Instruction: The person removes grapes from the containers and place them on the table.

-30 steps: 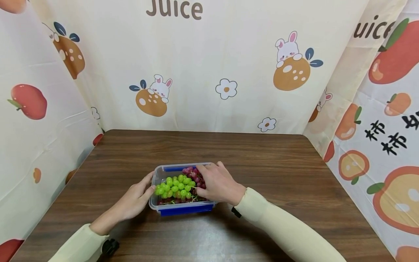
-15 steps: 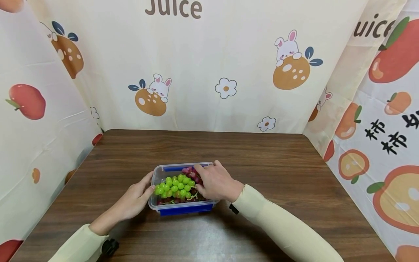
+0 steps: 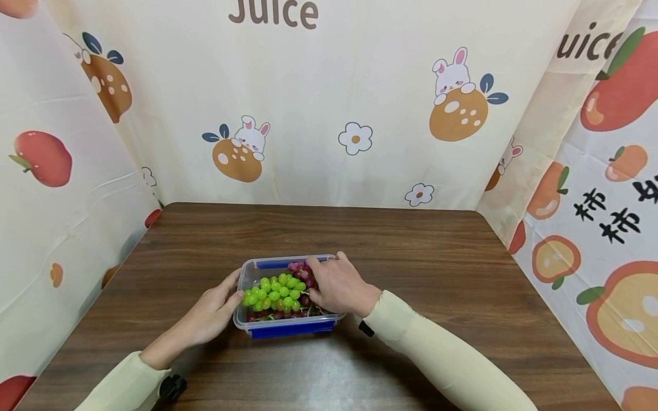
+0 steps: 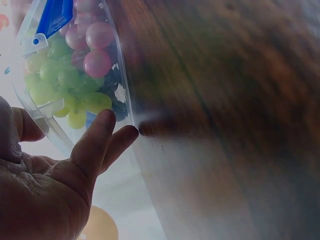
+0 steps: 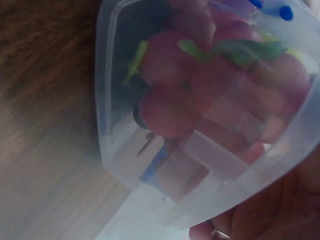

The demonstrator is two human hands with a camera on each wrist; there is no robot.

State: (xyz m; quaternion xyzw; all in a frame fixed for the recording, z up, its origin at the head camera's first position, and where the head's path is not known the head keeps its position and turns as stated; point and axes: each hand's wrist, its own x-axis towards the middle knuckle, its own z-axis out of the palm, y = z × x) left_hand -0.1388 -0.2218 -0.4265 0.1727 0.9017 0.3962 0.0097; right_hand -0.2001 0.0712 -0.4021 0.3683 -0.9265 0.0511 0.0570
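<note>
Fingers [image 4: 92,145] of my left hand [image 3: 213,314] lie nearly straight along the outside of the left end of a clear plastic box [image 3: 303,322], with the thumb at its rim; they are spread and touch it without wrapping round. Fingers of my right hand [image 3: 345,288] arch over the rim at the other end, among the red grapes [image 3: 304,274]; whether they pinch any, I cannot tell, since the back of my hand hides the tips.

Against a second ago, my right hand has edged slightly to the left, and a little more of the near right corner of the box shows. My left hand, the box and the green grapes [image 3: 277,292] are practically as they were.

The box sits on the brown table [image 3: 411,257] in front of me, its long axis running left to right, the right end angled slightly away. One blue latch [image 3: 293,330] faces me, another [image 3: 271,264] lines the far side. The green bunch lies lengthwise over the red grapes.

On the back curtain [image 3: 308,85] I read "Juice" [image 3: 274,14]; on the right-hand curtain [image 3: 570,228], a cut-off "uice" [image 3: 590,47] and 柿 twice.
</note>
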